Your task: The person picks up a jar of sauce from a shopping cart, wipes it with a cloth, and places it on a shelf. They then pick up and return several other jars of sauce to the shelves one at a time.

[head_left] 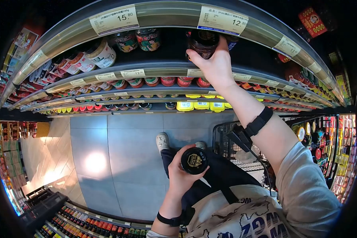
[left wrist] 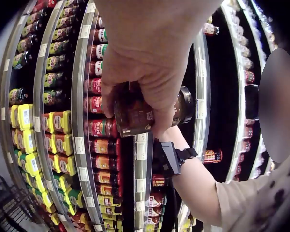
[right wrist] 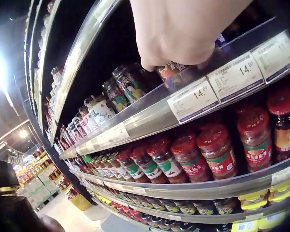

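Observation:
In the head view my left hand (head_left: pixel 181 177) grips a dark jar (head_left: pixel 194 160) with a black lid, held over the floor in front of my body. My right hand (head_left: pixel 217 65) reaches onto an upper shelf, fingers and thumb round another dark-lidded jar (head_left: pixel 203 43). The left wrist view shows the left hand (left wrist: pixel 144 63) pinching its jar (left wrist: pixel 135 116), seen side-on. In the right wrist view the right hand (right wrist: pixel 183 36) covers most of its jar (right wrist: pixel 173 75), just behind the shelf's front edge.
Two jars (head_left: pixel 148 39) stand left of the right hand on the same shelf. Price tags line the shelf edges (head_left: pixel 166 20). Red-lidded jars (right wrist: pixel 215 150) fill the shelf below. A black shopping cart (head_left: pixel 242 152) stands at the right, near the legs.

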